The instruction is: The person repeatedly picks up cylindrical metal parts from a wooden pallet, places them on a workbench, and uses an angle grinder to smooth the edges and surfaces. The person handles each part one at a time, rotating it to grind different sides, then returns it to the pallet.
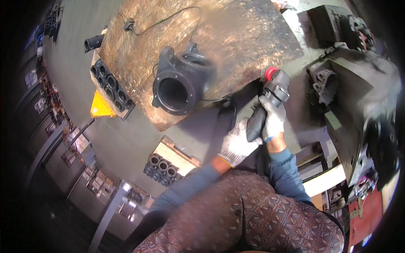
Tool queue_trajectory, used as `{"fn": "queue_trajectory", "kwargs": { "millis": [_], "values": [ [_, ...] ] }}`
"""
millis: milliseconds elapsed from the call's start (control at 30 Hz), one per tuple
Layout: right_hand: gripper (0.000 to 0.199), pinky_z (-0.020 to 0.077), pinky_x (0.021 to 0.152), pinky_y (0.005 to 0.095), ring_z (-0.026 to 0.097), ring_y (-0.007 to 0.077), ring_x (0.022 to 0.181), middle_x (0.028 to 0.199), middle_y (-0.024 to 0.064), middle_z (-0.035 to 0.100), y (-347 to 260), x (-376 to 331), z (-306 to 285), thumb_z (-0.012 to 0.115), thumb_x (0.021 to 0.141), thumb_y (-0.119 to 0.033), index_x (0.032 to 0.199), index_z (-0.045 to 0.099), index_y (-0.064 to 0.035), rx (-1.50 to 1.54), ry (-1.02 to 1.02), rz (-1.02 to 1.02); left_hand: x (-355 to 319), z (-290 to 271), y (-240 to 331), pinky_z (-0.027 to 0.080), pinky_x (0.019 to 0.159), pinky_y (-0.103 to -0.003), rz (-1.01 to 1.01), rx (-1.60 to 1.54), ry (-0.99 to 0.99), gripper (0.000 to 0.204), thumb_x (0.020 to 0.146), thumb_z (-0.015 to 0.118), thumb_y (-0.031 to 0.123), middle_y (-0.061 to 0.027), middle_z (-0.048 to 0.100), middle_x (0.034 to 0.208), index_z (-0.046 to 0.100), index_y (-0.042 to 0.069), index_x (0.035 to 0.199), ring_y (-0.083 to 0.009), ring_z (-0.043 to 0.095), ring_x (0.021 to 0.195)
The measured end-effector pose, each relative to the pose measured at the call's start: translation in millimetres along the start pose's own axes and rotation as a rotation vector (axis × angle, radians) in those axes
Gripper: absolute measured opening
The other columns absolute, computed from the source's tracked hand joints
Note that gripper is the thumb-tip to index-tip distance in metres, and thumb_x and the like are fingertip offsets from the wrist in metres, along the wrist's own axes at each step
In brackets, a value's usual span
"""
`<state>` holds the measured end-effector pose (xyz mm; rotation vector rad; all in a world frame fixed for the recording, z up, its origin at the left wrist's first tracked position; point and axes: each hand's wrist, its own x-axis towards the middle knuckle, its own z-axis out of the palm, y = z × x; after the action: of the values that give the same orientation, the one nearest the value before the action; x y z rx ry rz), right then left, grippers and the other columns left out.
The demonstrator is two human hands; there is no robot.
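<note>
An angle grinder with a dark body and a red round head attachment is held between my two hands, off the near right edge of the worn wooden tabletop. My right hand, in a white knit glove, is closed around the body just behind the grinder's head. At its rear end my gloved left hand closes on the handle, its fingertips partly hidden. Left of the grinder, a large black metal casting with a round flanged opening stands on the tabletop, apart from both hands.
A black cable with a plug trails over the tabletop. On the floor to the left, a pallet of black cylindrical castings sits by a yellow pallet jack. More castings lie on a lower pallet. Big grey metal parts stand at right.
</note>
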<state>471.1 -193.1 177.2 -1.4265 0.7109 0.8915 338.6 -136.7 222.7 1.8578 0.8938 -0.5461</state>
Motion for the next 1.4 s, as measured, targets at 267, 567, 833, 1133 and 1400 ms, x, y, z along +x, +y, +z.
{"fn": "queue_trajectory", "kwargs": {
  "millis": [267,567,833,1133,1400],
  "values": [
    [0.042,0.0609,0.075,0.0376,0.071,0.0244,0.08,0.096,0.0143,0.07,-43,80,-39,0.07,0.093,-0.023,0.123,0.058,0.0039,-0.009,-0.348,0.262,83,22,43,0.055,0.083,-0.032,-0.451,-1.229,-0.448,0.059,0.093,0.078,0.019,-0.0066,0.061,0.113,0.046,0.002,0.14,-0.0124,0.062,0.097],
    [0.048,0.06,0.079,0.0383,0.07,0.0243,0.087,0.101,0.0149,0.069,-55,108,-45,0.073,0.091,-0.025,0.126,0.058,0.0034,0.031,-0.252,0.405,106,44,56,0.047,0.104,-0.037,-0.371,-0.97,-0.184,0.075,0.084,0.084,0.032,-0.0136,0.063,0.126,0.047,-0.001,0.141,-0.0206,0.059,0.116],
    [0.044,0.0603,0.08,0.0385,0.071,0.0245,0.089,0.107,0.0133,0.068,-65,121,-26,0.075,0.09,-0.013,0.127,0.057,0.0036,-0.143,-0.32,0.364,110,39,64,0.054,0.094,-0.043,-0.408,-0.703,-0.087,0.079,0.081,0.084,0.037,-0.0241,0.067,0.118,0.045,0.001,0.14,-0.0353,0.068,0.108],
    [0.031,0.0607,0.067,0.0366,0.07,0.0233,0.074,0.091,0.0133,0.069,-77,72,11,0.068,0.096,-0.022,0.112,0.061,0.0028,-0.11,-0.318,0.241,72,0,83,0.056,0.087,-0.049,-0.376,-0.536,0.064,0.086,0.08,0.083,0.052,-0.03,0.069,0.108,0.046,-0.001,0.136,-0.045,0.069,0.102],
    [0.032,0.0582,0.06,0.0364,0.067,0.0229,0.067,0.085,0.011,0.066,-77,-8,36,0.067,0.097,-0.033,0.11,0.062,-0.0041,-0.034,-0.367,0.257,4,-13,56,0.059,0.072,-0.049,-0.074,-0.444,0.248,0.079,0.079,0.081,0.052,-0.0281,0.071,0.087,0.05,-0.002,0.128,-0.0455,0.072,0.08]
  ]
}}
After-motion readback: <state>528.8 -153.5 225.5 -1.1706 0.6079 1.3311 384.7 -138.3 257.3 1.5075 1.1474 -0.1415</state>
